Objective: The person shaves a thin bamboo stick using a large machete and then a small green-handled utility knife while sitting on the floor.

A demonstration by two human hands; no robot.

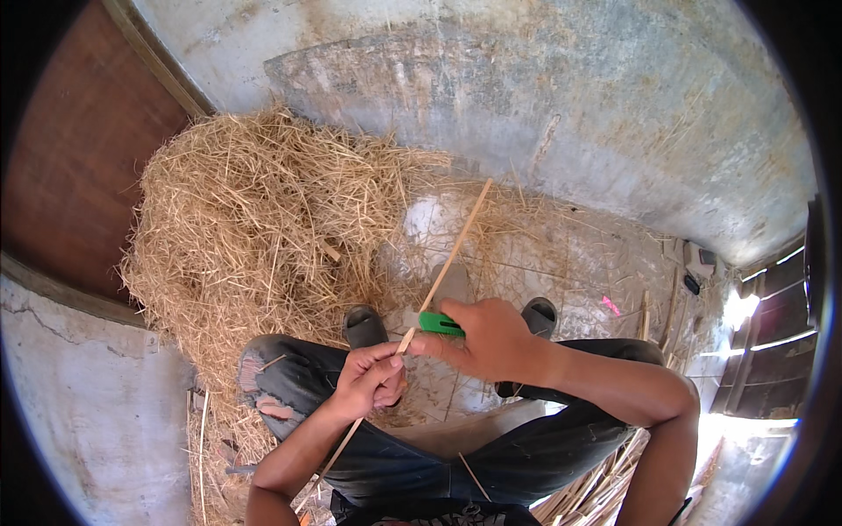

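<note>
I am looking down over my own knees in dark, torn jeans [412, 456]. My left hand [368, 386] is closing its fingers around a long, thin, pale bamboo strip [447, 263], pinching it just above my left knee. The strip is running diagonally, from below my left forearm up and away toward the grey concrete wall [544, 114]. My right hand [491, 342] is gripping a small bright green-handled cutter [440, 325], and I am pressing it against the strip right beside the left hand's fingertips, so both hands are meeting on the strip. Whether a blade is out I cannot tell.

Past my hands, my two feet in dark sandals [364, 326] are resting on the dusty concrete floor [579, 263]. Near the floor's right edge, by my right knee, more pale split sticks [596, 491] are lying in a bundle. Farther off, a big heap of dry yellow straw [263, 228] is filling the floor's left corner, against the wall and a brown wooden door [79, 149].
</note>
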